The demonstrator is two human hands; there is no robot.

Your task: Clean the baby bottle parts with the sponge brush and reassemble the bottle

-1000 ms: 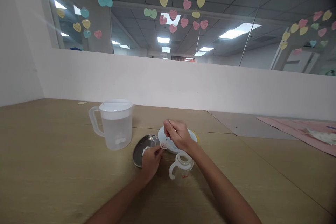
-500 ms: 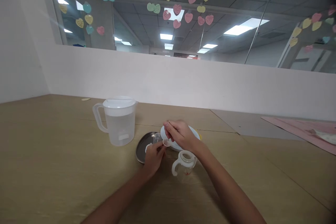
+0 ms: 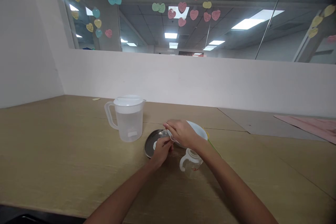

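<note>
My left hand [image 3: 162,150] is closed, its fingertips pinching a small whitish ring-shaped bottle part [image 3: 173,139]. My right hand [image 3: 182,133] is bent over that part with fingers drawn together; whatever it holds is hidden. A clear baby bottle [image 3: 191,168] with white handles stands below my right wrist, its top uncapped. Behind and left of my left hand lies a dark metal tray [image 3: 148,147], with a clear dome-shaped cap [image 3: 164,133] and a small white piece [image 3: 154,145] on it. A white bowl [image 3: 199,131] sits behind my right hand, partly covered by it.
A lidded translucent pitcher [image 3: 129,122] of water stands to the left of the tray. A thin green stick [image 3: 214,147] with a yellow end shows beside the bowl. Pink cloth [image 3: 309,126] lies at the far right. The wall and window rise behind the table.
The view has shifted, so the table things sit further right. My right hand has flattened and turned palm-down over the ring-shaped part; my left hand keeps its pinch.
</note>
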